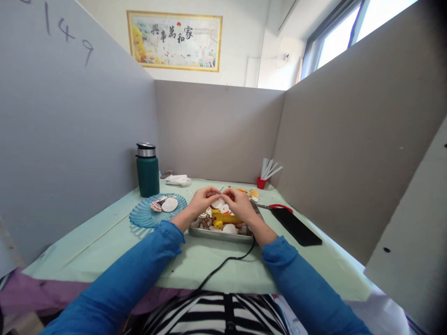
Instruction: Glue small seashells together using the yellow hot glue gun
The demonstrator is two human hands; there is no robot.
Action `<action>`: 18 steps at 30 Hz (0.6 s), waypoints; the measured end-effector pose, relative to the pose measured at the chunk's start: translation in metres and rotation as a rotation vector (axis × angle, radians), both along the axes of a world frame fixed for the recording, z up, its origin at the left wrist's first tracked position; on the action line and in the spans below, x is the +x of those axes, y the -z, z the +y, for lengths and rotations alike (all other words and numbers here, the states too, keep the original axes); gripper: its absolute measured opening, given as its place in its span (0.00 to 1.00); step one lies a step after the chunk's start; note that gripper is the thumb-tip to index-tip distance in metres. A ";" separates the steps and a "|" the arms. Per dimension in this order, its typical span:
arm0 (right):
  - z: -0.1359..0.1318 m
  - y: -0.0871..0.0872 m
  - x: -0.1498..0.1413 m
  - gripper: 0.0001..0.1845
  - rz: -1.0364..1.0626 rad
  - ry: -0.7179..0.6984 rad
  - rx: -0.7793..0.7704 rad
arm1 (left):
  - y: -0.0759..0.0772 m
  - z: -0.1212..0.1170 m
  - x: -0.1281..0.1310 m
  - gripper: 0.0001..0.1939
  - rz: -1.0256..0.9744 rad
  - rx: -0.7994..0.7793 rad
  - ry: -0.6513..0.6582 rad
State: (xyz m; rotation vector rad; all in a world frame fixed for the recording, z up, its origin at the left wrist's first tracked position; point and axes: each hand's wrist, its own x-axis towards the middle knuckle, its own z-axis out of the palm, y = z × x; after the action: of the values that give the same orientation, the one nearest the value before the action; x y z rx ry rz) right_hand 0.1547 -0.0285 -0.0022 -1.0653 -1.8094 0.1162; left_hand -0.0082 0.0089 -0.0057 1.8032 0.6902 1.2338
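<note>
A person in blue sleeves (pixel 139 274) works at a desk (pixel 195 265) covered in pale green, with the left hand (pixel 205 200) and right hand (pixel 240 204) raised over a metal tray (pixel 223 236). The thumbs and forefingers of both hands meet nearly tip to tip, pinching a small pale piece (pixel 221 188) above the tray; the fingers cover most of it, so its shape cannot be told. Just below the fingertips a white shell (pixel 218 203) shows, though whether it is held or lies in the tray is unclear. Inside the tray a yellow tool (pixel 226 217) lies among stones and shells, with a round white shell (pixel 229 229) near the front rim. A black cord (pixel 223 265) runs from beside the right wrist across the desk toward the person's lap. Left of the tray, a blue ribbed plate (pixel 138 215) carries several shells, including a pale one (pixel 170 205) and a reddish patterned one (pixel 156 206). Behind the plate stands a dark green bottle (pixel 147 177), upright, with a white packet (pixel 178 180) to its right. Beyond the tray on the right, orange and white shells (pixel 254 192) lie near a red cup (pixel 261 183) holding white sticks (pixel 268 168). Red-handled scissors (pixel 282 207) lie beside a flat black slab (pixel 296 226).
</note>
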 end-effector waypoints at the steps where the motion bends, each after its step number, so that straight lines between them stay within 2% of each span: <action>1: 0.000 0.000 0.000 0.09 -0.010 0.008 0.010 | 0.000 0.000 0.000 0.18 -0.002 -0.002 -0.007; 18: -0.004 -0.003 0.000 0.11 -0.015 0.021 0.028 | -0.002 -0.002 0.000 0.17 -0.010 -0.052 -0.002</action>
State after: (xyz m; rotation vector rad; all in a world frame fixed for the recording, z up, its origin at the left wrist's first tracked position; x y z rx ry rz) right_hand 0.1546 -0.0323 0.0006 -1.0676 -1.8078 0.0707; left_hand -0.0081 0.0069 -0.0035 1.7530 0.7123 1.2153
